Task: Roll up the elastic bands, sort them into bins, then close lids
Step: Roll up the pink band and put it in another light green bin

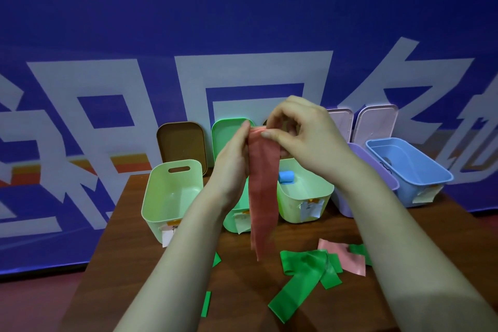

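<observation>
we get one wide-angle view, from the person's head. it faces forward and down over the worktop (151,256), close to both raised forearms.

Red band (262,191), green bands (307,275), blue bin (420,170)

Five bins in a row along the table's (140,264) far edge, L to R: 1st bin (155,213), 2nd bin (234,219), 3rd bin (293,210) w/ a rolled band (287,177) inside, 4th bin (347,205), 5th bin (415,183) at the far R corner. Four lids lean on the wall behind them: two (182,143) (226,135) behind bins 1–2, two (341,121) (377,124) behind bins 4–5. A hanging band (262,183), top end held btw left hand (231,159) and right hand (301,129), drops in front of bins 2–3. Loose bands (310,264) are piled toward the near R side, and a small strip (206,304) lies by the near edge, L of the pile.
</observation>
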Demonstrator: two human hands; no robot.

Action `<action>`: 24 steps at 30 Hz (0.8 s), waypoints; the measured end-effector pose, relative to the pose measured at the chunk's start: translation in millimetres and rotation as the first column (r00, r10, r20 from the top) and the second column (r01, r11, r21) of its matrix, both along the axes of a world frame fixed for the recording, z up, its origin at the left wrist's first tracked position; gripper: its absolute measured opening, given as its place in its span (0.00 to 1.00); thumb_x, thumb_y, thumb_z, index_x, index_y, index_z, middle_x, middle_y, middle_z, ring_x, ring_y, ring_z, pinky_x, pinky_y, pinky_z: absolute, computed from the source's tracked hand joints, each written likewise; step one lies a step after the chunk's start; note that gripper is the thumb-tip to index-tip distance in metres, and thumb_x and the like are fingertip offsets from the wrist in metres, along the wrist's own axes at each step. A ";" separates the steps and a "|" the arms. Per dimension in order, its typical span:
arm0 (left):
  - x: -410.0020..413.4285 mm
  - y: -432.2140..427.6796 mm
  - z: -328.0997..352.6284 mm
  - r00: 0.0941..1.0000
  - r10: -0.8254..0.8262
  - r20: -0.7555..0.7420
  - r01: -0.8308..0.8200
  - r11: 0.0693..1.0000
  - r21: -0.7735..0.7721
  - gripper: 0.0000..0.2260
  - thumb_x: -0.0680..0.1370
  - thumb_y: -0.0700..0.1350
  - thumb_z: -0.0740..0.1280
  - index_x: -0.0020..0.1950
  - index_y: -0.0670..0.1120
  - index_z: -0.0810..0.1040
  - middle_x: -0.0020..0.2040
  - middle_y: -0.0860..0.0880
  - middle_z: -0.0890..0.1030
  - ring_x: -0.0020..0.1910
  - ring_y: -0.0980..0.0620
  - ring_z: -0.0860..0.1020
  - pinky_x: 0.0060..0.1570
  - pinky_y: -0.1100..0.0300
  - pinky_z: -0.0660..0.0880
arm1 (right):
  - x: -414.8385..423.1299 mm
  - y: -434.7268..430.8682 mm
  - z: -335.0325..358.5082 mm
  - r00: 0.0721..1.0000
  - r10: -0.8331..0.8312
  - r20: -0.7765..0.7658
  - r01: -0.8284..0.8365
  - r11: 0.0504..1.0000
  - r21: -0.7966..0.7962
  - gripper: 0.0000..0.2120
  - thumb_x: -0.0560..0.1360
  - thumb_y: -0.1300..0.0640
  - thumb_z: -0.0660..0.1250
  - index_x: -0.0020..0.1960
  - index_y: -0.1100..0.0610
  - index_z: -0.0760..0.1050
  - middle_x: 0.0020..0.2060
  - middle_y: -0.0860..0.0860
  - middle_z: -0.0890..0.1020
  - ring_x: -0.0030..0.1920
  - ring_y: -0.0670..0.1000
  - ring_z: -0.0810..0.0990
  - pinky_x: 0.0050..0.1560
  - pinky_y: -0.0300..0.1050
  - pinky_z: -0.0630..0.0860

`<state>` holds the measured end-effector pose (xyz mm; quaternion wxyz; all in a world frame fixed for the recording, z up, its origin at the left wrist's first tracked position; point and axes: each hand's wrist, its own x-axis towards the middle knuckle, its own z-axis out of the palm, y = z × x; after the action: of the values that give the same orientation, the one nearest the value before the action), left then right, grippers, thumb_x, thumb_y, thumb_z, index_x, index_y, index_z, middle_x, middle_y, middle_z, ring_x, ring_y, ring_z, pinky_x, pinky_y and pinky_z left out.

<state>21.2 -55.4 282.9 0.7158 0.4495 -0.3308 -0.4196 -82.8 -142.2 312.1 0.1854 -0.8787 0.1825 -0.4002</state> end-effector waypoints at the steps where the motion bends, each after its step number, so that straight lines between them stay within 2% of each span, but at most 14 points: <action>1: -0.9 0.0 0.6 1.000 -0.004 0.003 0.004 1.000 0.002 0.19 0.83 0.50 0.52 0.48 0.43 0.80 0.38 0.45 0.85 0.41 0.52 0.84 0.58 0.49 0.74 | -0.7 -0.3 -0.4 1.000 -0.005 0.001 0.005 1.000 -0.001 0.06 0.70 0.53 0.71 0.39 0.47 0.74 0.36 0.41 0.74 0.36 0.46 0.73 0.41 0.53 0.75; 5: -3.4 -3.3 -0.8 1.000 0.006 0.021 -0.006 1.000 0.004 0.22 0.83 0.50 0.52 0.45 0.44 0.83 0.38 0.45 0.85 0.40 0.52 0.84 0.56 0.52 0.75 | -2.8 -0.8 -1.6 1.000 -0.018 0.003 0.018 1.000 0.003 0.07 0.70 0.54 0.72 0.39 0.48 0.74 0.36 0.41 0.72 0.36 0.46 0.72 0.41 0.52 0.74; 8: -3.1 -5.7 -4.0 0.998 -0.010 0.064 0.009 1.000 0.009 0.26 0.83 0.51 0.50 0.39 0.49 0.86 0.38 0.46 0.85 0.40 0.52 0.84 0.58 0.49 0.74 | -4.8 -1.4 -2.0 0.999 -0.034 0.006 0.034 0.999 0.004 0.07 0.71 0.54 0.72 0.43 0.48 0.74 0.40 0.43 0.72 0.33 0.44 0.70 0.40 0.49 0.74; 11: -1.6 -8.1 -7.3 0.996 -0.016 0.083 0.016 1.000 0.000 0.26 0.83 0.52 0.50 0.40 0.50 0.86 0.39 0.44 0.85 0.42 0.48 0.83 0.59 0.46 0.74 | -6.4 -4.2 -4.5 0.999 -0.045 -0.023 0.044 0.999 -0.012 0.07 0.72 0.51 0.71 0.49 0.50 0.79 0.44 0.44 0.74 0.33 0.43 0.72 0.41 0.50 0.74; 13: -1.1 -10.9 -9.4 0.991 -0.017 0.132 0.017 1.000 0.001 0.27 0.83 0.54 0.50 0.39 0.49 0.86 0.40 0.41 0.85 0.43 0.46 0.83 0.58 0.47 0.75 | -6.6 -4.6 -7.9 0.998 -0.053 -0.018 0.053 0.998 -0.022 0.07 0.73 0.51 0.70 0.48 0.52 0.82 0.43 0.43 0.76 0.35 0.47 0.76 0.41 0.51 0.75; 15: -0.5 -11.7 -8.9 0.990 -0.046 0.130 0.047 0.999 -0.006 0.26 0.82 0.55 0.51 0.40 0.47 0.86 0.42 0.41 0.85 0.44 0.47 0.83 0.55 0.50 0.76 | -7.2 -3.5 -10.3 0.997 -0.072 0.015 0.073 0.997 -0.039 0.06 0.72 0.52 0.71 0.46 0.53 0.84 0.42 0.44 0.78 0.38 0.49 0.77 0.41 0.51 0.76; 18: 5.2 -9.4 -7.7 0.973 -0.221 0.062 0.226 0.970 -0.088 0.19 0.77 0.53 0.58 0.46 0.43 0.84 0.42 0.43 0.85 0.41 0.49 0.83 0.44 0.57 0.79 | -12.3 -0.9 -7.6 0.997 -0.074 0.034 0.075 0.997 -0.022 0.05 0.71 0.53 0.72 0.44 0.53 0.84 0.42 0.46 0.79 0.39 0.48 0.77 0.42 0.48 0.75; 19: 7.7 -8.1 -7.5 0.958 -0.275 0.082 0.283 0.952 -0.120 0.15 0.74 0.50 0.61 0.46 0.43 0.84 0.43 0.44 0.85 0.41 0.50 0.83 0.42 0.59 0.79 | -15.5 -0.3 -4.9 0.998 -0.053 0.026 0.052 0.999 0.009 0.05 0.71 0.54 0.73 0.44 0.54 0.84 0.41 0.46 0.79 0.39 0.48 0.76 0.41 0.44 0.74; 21: 12.6 -8.2 -9.2 0.922 -0.324 0.212 0.357 0.923 -0.143 0.12 0.69 0.43 0.65 0.47 0.46 0.85 0.45 0.47 0.85 0.46 0.52 0.83 0.45 0.63 0.77 | -22.8 0.1 0.8 1.000 0.017 0.004 -0.017 0.994 0.104 0.04 0.70 0.56 0.74 0.44 0.55 0.84 0.40 0.47 0.78 0.38 0.48 0.75 0.37 0.39 0.74; 24: 13.1 -13.4 -13.6 0.878 -0.288 0.382 0.351 0.930 -0.104 0.11 0.70 0.41 0.68 0.51 0.47 0.84 0.48 0.47 0.85 0.52 0.50 0.82 0.52 0.62 0.75 | -34.2 -2.4 6.6 0.991 0.128 0.046 -0.135 0.955 0.263 0.03 0.70 0.60 0.74 0.43 0.58 0.84 0.39 0.49 0.77 0.33 0.52 0.76 0.34 0.40 0.77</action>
<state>34.3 -68.7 269.3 0.5992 0.3948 -0.5609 -0.4129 -117.1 -144.6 318.6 0.3302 -0.8503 0.1729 -0.3715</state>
